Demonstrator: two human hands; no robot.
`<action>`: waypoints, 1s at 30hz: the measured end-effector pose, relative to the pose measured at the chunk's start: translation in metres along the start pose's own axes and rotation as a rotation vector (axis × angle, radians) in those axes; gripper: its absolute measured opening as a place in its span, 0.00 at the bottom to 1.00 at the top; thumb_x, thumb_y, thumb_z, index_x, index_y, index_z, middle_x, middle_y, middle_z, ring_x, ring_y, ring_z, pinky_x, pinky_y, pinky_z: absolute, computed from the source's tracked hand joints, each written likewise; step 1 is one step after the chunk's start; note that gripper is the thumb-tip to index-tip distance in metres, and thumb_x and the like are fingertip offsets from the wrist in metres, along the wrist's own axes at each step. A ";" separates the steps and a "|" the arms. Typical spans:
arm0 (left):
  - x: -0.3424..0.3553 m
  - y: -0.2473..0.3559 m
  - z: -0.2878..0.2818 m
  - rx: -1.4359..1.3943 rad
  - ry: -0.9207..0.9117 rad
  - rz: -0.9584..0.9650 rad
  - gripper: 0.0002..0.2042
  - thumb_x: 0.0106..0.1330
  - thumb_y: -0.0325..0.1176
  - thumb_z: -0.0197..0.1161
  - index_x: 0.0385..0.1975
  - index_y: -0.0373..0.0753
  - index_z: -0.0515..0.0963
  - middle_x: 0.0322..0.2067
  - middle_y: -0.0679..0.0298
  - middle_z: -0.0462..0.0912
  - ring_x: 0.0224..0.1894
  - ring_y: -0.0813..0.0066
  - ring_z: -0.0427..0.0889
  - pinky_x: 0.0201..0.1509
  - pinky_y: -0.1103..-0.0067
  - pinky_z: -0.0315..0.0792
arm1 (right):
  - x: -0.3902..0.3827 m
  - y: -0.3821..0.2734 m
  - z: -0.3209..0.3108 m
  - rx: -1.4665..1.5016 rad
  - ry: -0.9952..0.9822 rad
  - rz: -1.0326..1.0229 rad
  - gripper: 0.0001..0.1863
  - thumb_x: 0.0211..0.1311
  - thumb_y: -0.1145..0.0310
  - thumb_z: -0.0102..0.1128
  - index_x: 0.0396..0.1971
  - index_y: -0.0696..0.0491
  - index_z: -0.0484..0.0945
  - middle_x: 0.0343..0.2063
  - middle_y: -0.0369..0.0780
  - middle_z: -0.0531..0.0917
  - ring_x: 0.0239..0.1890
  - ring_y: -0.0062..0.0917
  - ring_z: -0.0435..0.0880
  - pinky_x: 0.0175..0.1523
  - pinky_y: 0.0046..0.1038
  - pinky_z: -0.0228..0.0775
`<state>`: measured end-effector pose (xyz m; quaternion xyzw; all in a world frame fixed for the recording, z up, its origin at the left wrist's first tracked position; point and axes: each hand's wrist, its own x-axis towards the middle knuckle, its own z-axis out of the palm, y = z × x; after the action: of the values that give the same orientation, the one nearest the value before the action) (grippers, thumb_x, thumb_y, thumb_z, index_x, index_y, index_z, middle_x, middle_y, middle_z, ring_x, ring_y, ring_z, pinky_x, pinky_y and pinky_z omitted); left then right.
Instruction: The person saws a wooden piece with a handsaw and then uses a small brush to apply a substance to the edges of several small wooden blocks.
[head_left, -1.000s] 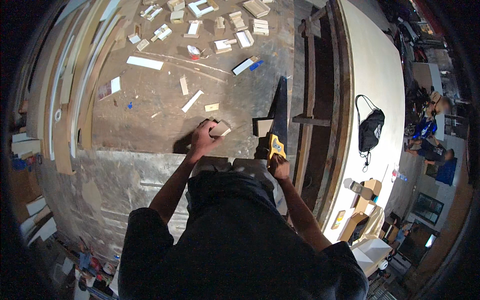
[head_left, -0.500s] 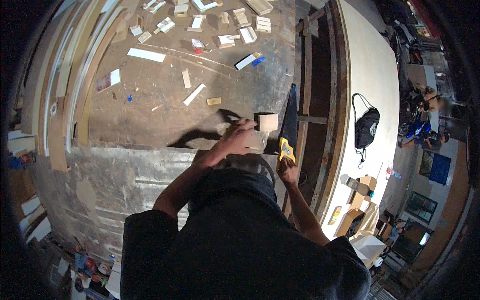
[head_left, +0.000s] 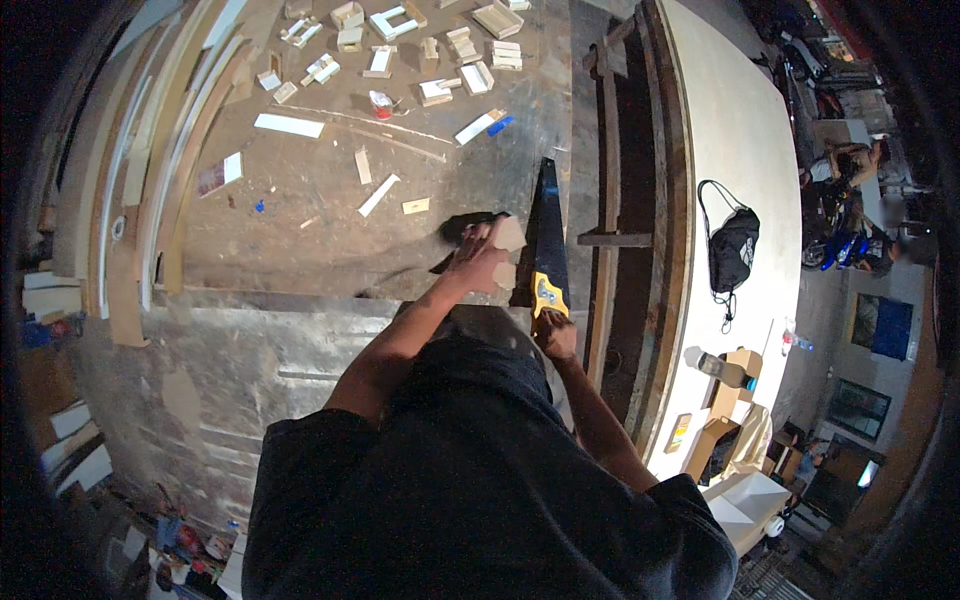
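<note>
My right hand (head_left: 555, 335) is wrapped around the yellow handle (head_left: 549, 293) of a handsaw. Its dark blade (head_left: 546, 220) points away from me, along the right part of the workbench. Close to the blade's left side, my left hand (head_left: 476, 265) grips a small pale wooden block (head_left: 510, 233), with the fingers at its left side and the block turned at an angle. A second pale wooden piece (head_left: 505, 277) shows beside the palm, nearer to me; whether the hand touches it I cannot tell.
Small wooden boxes and frames (head_left: 460, 45) lie at the workbench's (head_left: 300, 240) far side, with loose offcuts (head_left: 379, 194) nearer. Long boards (head_left: 120, 200) line the left. Beyond a gap with wooden rails (head_left: 606, 150), a pale table (head_left: 735, 130) carries a black drawstring bag (head_left: 733, 250) and a bottle (head_left: 722, 370).
My left hand has moved slightly away from me and taken hold of the block that stood on the bench, which is now turned. The saw and my right hand have shifted left.
</note>
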<state>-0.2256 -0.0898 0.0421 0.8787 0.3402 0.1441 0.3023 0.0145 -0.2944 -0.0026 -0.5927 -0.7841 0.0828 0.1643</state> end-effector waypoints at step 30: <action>-0.112 0.005 -0.064 -1.174 0.462 -0.701 0.26 0.64 0.33 0.70 0.55 0.33 0.63 0.43 0.62 0.78 0.41 0.77 0.77 0.44 0.79 0.74 | 0.150 -0.033 -0.031 0.058 -0.478 0.252 0.18 0.51 0.48 0.69 0.35 0.45 0.83 0.26 0.43 0.86 0.29 0.40 0.87 0.33 0.40 0.79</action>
<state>-0.3335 -0.1416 0.0895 0.3578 0.5239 0.3796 0.6734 -0.0409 -0.1626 0.0611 -0.6443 -0.7181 0.2625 -0.0201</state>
